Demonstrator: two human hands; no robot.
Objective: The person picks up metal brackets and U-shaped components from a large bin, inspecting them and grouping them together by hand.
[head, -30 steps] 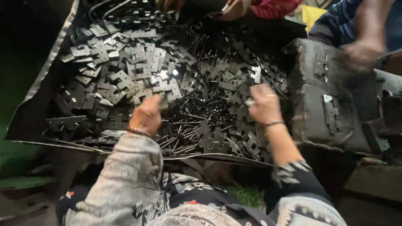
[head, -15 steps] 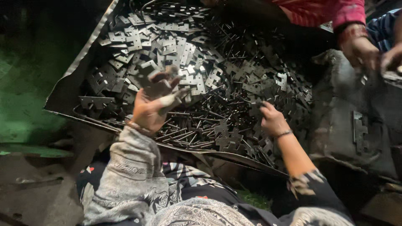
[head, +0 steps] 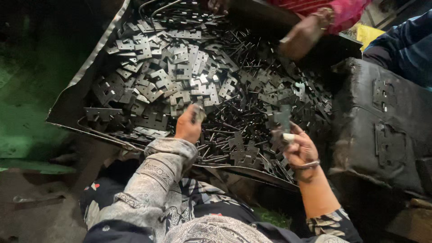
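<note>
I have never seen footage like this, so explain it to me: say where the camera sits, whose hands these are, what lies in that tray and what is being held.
There is no machine here. The camera is worn on a person's head and looks down at their own two bare hands. In front lies a big metal sheet tray heaped with flat, notched metal plates and thin dark pins. The left hand is lifted over the heap with a small metal piece in its grip. The right hand holds a flat plate upright. At the top, another person's hand, in a pink sleeve, reaches over the same pile. On the right stands a dark block with a few plates on it.
</note>
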